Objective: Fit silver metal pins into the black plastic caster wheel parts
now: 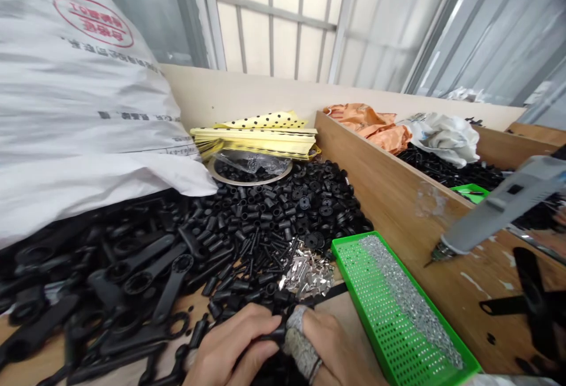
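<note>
My left hand (pixel 230 347) and my right hand (pixel 325 347) meet at the bottom middle, fingers closed together on a small black plastic part (pixel 276 334). A grey fabric cot covers one finger of the right hand. Just beyond them lie a heap of small black plastic tubes and round caps (pixel 283 215) and a little pile of shiny metal clips (pixel 307 274). Long black plastic levers (pixel 132 280) with ring ends lie scattered to the left.
A green perforated tray (pixel 354 256) with small screws lies right of my hands. A grey electric screwdriver (pixel 499 209) hangs over the wooden bench at right. A big white sack (pixel 75 121), yellow dotted sheets (pixel 260 135) and a wooden divider (pixel 354 156) stand behind.
</note>
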Motion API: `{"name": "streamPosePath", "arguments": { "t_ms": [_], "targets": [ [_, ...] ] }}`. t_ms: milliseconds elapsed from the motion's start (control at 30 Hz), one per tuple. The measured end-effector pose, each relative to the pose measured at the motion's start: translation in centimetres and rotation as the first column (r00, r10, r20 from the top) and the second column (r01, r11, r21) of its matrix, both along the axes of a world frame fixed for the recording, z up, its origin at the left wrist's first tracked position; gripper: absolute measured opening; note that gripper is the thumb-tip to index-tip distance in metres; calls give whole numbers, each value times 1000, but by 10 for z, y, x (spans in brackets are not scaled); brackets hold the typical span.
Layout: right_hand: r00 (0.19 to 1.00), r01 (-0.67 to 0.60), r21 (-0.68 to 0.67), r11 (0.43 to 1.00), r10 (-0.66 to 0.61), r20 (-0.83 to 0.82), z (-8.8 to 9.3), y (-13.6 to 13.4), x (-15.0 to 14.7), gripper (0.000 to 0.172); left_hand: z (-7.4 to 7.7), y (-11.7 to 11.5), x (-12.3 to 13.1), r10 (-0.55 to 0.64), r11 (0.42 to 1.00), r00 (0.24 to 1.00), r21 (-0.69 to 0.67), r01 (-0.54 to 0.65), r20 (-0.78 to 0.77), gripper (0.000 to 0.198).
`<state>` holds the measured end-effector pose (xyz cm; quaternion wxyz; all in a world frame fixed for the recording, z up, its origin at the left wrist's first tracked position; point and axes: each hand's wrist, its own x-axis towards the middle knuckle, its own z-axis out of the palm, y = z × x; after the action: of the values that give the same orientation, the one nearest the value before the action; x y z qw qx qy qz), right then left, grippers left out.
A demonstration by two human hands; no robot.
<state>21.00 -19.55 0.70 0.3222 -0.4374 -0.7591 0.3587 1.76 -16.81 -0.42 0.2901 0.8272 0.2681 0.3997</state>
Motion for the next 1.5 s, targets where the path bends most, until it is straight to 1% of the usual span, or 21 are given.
{"name": "streamPosePath", "arguments": {
  "t_ms": [67,100,167,200,267,300,367,467,567,667,800,833,933,1033,1067,1133,1233,1300,1400,1467,1500],
  "targets": [
    [987,35,-205,978,-65,-144,-7,0,-4,10,0,1,0,1,999,1000,55,-1,1,25],
    [975,50,-287,957,-109,-195,-10,-1,-6,15,1,1,1,-1,997,1000,77,1,-2,26],
    [955,76,-368,927,-175,-241,-15,-3,-7,24,3,1,2,-12,997,1000,79,13,-16,27],
    [957,88,-359,929,-178,-229,-16,-5,-7,25,4,1,2,-19,999,1000,50,20,-16,26],
    [979,91,-253,963,-134,-157,-12,-10,-4,15,4,1,3,-15,998,1000,-54,15,0,22],
    [989,86,-192,978,-107,-105,-9,-12,-2,17,3,0,3,-4,994,1000,-113,5,10,19],
    [999,52,-116,992,-53,-4,-4,-15,2,27,0,-1,2,25,980,999,-199,-20,20,16],
    [996,45,-84,995,-38,79,-1,-17,6,33,-3,-4,1,50,971,998,-234,-43,25,15],
    [995,66,-84,994,-60,74,-5,-16,8,36,-5,-6,2,47,971,997,-237,-33,54,17],
    [996,53,-104,993,-46,74,-5,-16,10,31,-6,-7,3,57,974,995,-225,-38,80,19],
    [999,23,24,999,-24,49,8,-14,8,32,-4,-7,4,124,963,991,-246,-109,47,20],
    [999,20,54,998,-22,28,11,-13,7,32,-5,-7,4,138,957,990,-262,-124,38,20],
    [1000,-4,55,998,3,22,15,-10,4,24,-7,-8,4,173,928,984,-339,-154,28,19],
    [998,-9,39,999,6,64,5,-9,4,20,-9,-9,5,240,891,970,-405,-208,30,17],
    [998,5,18,1000,-6,67,0,-11,5,20,-8,-9,6,258,888,966,-399,-227,24,16],
    [998,59,-62,996,-57,41,-9,-15,8,23,-6,-10,7,265,911,964,-333,-243,23,13],
    [987,139,-213,967,-153,-53,-19,-21,8,23,-2,-11,7,207,961,977,-196,-195,44,13],
    [975,144,-291,946,-186,-125,-22,-20,3,18,-4,-12,6,155,982,986,-114,-147,60,21],
    [954,120,-372,920,-210,-212,-26,-15,-6,27,-10,-13,3,85,996,994,15,-86,62,30],
    [948,123,-389,913,-224,-228,-29,-13,-8,31,-12,-13,2,58,997,997,54,-61,58,33],
    [950,132,-379,916,-226,-217,-29,-14,-7,31,-12,-12,2,54,998,997,38,-56,57,32]
  ]
}}
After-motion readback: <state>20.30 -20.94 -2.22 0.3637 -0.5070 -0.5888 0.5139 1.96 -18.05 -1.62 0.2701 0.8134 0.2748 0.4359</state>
